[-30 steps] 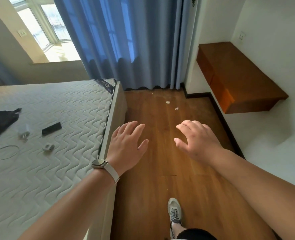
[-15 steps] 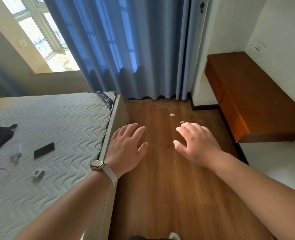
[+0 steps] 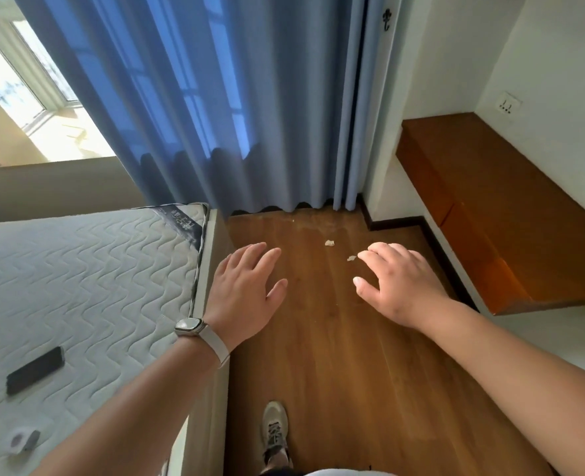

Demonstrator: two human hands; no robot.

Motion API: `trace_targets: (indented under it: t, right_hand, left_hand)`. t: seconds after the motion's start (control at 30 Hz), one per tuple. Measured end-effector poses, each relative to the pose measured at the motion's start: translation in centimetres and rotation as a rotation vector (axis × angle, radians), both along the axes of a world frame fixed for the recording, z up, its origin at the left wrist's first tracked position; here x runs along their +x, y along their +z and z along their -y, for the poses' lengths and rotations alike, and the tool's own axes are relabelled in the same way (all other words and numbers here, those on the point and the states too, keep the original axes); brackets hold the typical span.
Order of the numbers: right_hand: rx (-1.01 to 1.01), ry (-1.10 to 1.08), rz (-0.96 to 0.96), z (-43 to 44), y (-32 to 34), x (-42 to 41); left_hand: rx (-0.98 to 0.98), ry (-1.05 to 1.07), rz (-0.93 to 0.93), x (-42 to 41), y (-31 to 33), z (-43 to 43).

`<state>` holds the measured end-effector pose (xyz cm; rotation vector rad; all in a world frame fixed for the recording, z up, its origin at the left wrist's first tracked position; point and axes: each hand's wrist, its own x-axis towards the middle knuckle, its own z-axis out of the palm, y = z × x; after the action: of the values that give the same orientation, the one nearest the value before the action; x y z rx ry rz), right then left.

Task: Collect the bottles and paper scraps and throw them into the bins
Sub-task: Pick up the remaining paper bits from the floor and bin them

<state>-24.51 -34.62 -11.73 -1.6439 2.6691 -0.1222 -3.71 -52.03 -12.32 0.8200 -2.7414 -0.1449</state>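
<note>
Two small pale paper scraps lie on the wooden floor near the curtain: one scrap (image 3: 329, 242) further off, a second scrap (image 3: 351, 258) just left of my right hand's fingertips. My right hand (image 3: 401, 285) hovers above the floor with fingers loosely spread, holding nothing. My left hand (image 3: 246, 292), with a watch on the wrist, is stretched out beside the bed's corner, fingers straight and empty. No bottle or bin is in sight.
A bare quilted mattress (image 3: 78, 286) fills the left, with a dark phone (image 3: 35, 370) and a small white object (image 3: 21, 440) on it. Blue curtains (image 3: 215, 115) hang ahead. A brown wall-mounted shelf (image 3: 504, 214) juts out on the right. My shoe (image 3: 274, 431) stands on the floor below.
The view has moved forward toward the curtain; the scraps now lie closer, right by my right fingertips. Both hands keep the same outstretched pose. My foot is back in view.
</note>
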Motion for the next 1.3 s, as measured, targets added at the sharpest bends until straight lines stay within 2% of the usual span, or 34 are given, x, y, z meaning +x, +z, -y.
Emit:
trace_targets:
  t: [0.33, 0.7, 1.03, 1.3]
  right_hand:
    - [0.062, -0.094, -0.039, 14.2, 1.2, -0.7]
    - [0.099, -0.154, -0.009, 19.7, 0.0, -5.2]
    - [0.117, -0.147, 0.133, 27.5, -5.7, -16.0]
    - [0.108, -0.142, 0.194, 33.6, -6.0, -29.3]
  left_hand:
    - [-0.003, -0.115, -0.03, -2.8, 0.0, 16.6]
    - [0.025, -0.219, 0.004, -8.6, -1.6, 23.0]
    - [-0.006, -0.275, 0.099, -20.9, -4.1, 29.7]
    - [-0.023, -0.346, 0.249, -35.3, -4.1, 35.7]
